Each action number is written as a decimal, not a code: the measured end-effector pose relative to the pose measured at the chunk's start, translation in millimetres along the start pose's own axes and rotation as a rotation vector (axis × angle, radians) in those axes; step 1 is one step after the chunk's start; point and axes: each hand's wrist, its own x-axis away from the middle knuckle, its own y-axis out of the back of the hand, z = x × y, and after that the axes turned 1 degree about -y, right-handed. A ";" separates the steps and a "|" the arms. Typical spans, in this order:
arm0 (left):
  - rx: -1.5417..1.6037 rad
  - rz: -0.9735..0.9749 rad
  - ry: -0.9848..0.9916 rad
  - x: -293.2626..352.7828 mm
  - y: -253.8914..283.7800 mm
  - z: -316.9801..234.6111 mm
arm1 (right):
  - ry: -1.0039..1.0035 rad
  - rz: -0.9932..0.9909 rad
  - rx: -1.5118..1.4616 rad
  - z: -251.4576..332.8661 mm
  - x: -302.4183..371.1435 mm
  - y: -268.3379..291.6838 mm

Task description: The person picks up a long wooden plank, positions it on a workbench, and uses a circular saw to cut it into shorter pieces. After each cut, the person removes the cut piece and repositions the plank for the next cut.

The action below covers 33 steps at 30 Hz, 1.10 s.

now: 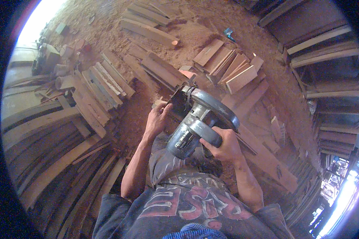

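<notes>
I hold a grey handheld circular saw [199,115] in front of my body, above a sawdust floor. My right hand [223,145] is shut around its rear handle, beside the round motor housing. My left hand [157,119] grips the front left part of the saw, near its dark base plate. The blade itself is hidden under the curved guard.
Short cut planks [231,65] lie in piles ahead on the sawdust floor [195,30]. Long boards [48,131] are stacked to my left, and a long plank [267,157] lies at my right. Racks of timber [331,79] fill the right side.
</notes>
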 end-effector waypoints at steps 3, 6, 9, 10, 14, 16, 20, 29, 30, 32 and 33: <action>0.073 0.017 0.056 -0.3 -0.6 -0.4 | -0.006 -0.009 -0.034 1.1 0.4 -0.4; 0.093 0.033 0.097 -0.4 -0.9 -0.1 | -0.029 -0.001 -0.022 1.9 0.3 -0.5; 0.031 -0.004 0.053 -1.4 -1.6 0.4 | -0.037 0.007 -0.013 2.6 0.3 0.7; 0.065 -0.006 0.027 -1.7 -1.7 0.4 | -0.027 0.000 -0.013 3.0 0.4 0.8; 0.048 0.007 0.057 -1.4 -0.4 -0.9 | -0.025 -0.012 -0.014 4.6 0.7 1.0; 0.025 0.005 0.052 -1.3 0.6 -2.5 | -0.021 -0.011 -0.015 4.8 0.3 1.6; 0.019 0.015 0.039 -0.3 2.0 -5.6 | -0.026 -0.008 -0.010 4.7 0.6 2.4; -0.009 -0.062 -0.051 -0.7 -1.6 -2.8 | 0.019 -0.023 -0.024 0.1 0.2 0.3; -0.017 -0.058 -0.030 -1.0 -1.6 -2.4 | 0.025 -0.025 -0.026 -0.5 0.2 0.3; 0.030 0.000 0.011 -1.2 0.0 -1.9 | 0.023 -0.024 -0.029 -1.3 0.3 0.1; 0.047 0.030 0.042 -1.2 0.6 -2.0 | 0.012 -0.021 -0.026 -1.4 0.5 0.0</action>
